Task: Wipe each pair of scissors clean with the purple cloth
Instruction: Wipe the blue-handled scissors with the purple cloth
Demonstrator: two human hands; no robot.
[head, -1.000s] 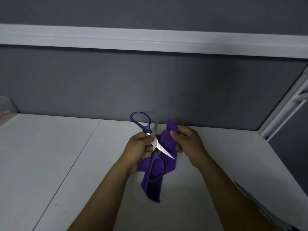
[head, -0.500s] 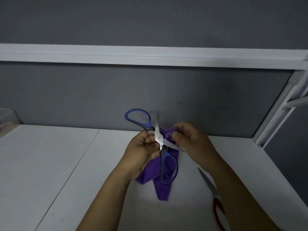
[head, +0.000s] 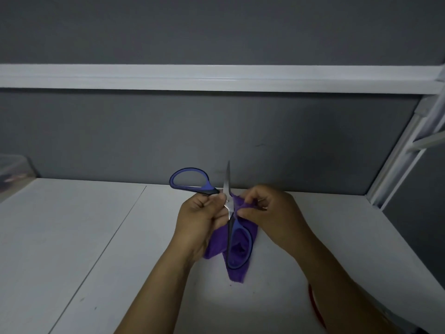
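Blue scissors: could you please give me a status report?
Left hand grips blue scissors near pivot, blades open. Right hand pinches purple cloth at one blade. Red scissors handle shows beside right forearm.

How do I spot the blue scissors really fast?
On the white desk, look at the middle, where two hands meet. The left hand grips the blue scissors, opened wide against the purple cloth; big loop handles and an upright blade set them apart.

Blue-handled scissors [head: 227, 201]: silver blades spread wide above the bench [head: 96, 237]; one blade stood upright, one loop pointed left, the other hung low. Purple cloth [head: 237, 273]: bunched over the second blade; its tail drooped behind the lower loop.
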